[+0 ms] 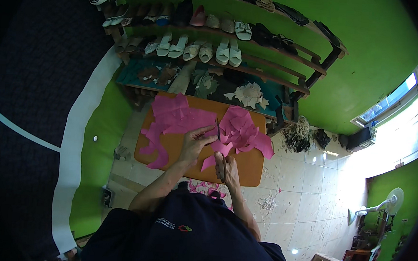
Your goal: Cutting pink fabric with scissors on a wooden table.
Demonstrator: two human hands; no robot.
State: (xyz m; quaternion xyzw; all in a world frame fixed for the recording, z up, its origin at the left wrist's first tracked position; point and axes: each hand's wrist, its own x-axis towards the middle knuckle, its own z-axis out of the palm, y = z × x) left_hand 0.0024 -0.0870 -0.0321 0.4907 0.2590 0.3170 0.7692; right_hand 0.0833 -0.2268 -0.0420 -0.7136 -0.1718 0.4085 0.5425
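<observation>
My right hand point(231, 172) is closed around the handles of a pair of scissors point(224, 167), whose dark blades point away from me at the pink material. My left hand point(195, 142) pinches the edge of a pink sheet point(197, 119) just left of the blades; whether it is cloth or thin leather I cannot tell. To the right of the scissors lies a heap of cut pink pieces point(240, 132). A curved pink strip point(156, 149) hangs along the left side of the orange-brown table point(183, 154) under my hands.
Beyond the table stands a rack point(271, 46) with rows of shoes and sandals point(228, 52). Beige scraps point(249, 94) lie on its lowest shelf. Pink offcuts point(205, 187) litter the tiled floor near me. A white fan point(393, 201) stands at the right, below a bright window.
</observation>
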